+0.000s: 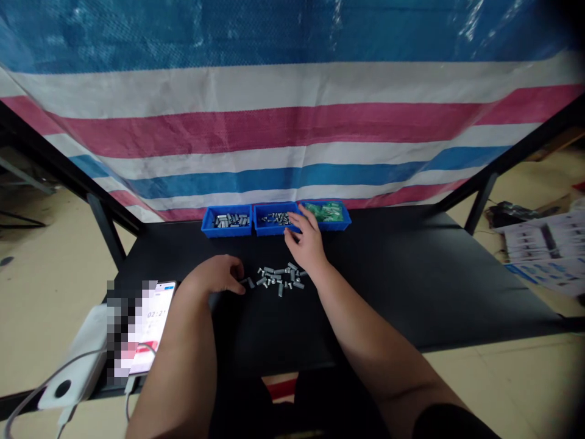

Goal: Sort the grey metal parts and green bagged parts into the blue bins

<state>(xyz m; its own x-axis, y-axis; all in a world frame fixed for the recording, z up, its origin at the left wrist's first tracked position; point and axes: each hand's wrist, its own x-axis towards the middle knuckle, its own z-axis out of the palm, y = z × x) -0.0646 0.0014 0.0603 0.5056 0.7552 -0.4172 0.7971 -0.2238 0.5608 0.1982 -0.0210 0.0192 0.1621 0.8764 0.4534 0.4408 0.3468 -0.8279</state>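
Black table [411, 274] w/ three blue bins [227, 221], part-filled; loose pile of small metal parts [280, 277] remains. Left hand [219, 275] pinches a piece at pile's edge; right hand [307, 239] hovers, fingers loosely apart, at middle bin [275, 219].

Matt black bench [411, 274], smooth, hardly a reflection on it. The loose small parts [280, 277] in the middle are grey metal with a dull shine. Three blue trays [205, 230] look like glossy moulded plastic; two carry more grey metal pieces, the third has green, shiny plastic-looking bits [325, 211]. Behind, the striped tarpaulin [292, 122] is woven plastic sheet, coarse-textured, with a slight sheen. The white power bank [82, 360] is smooth plastic; the phone [155, 323] has a glossy glass face.
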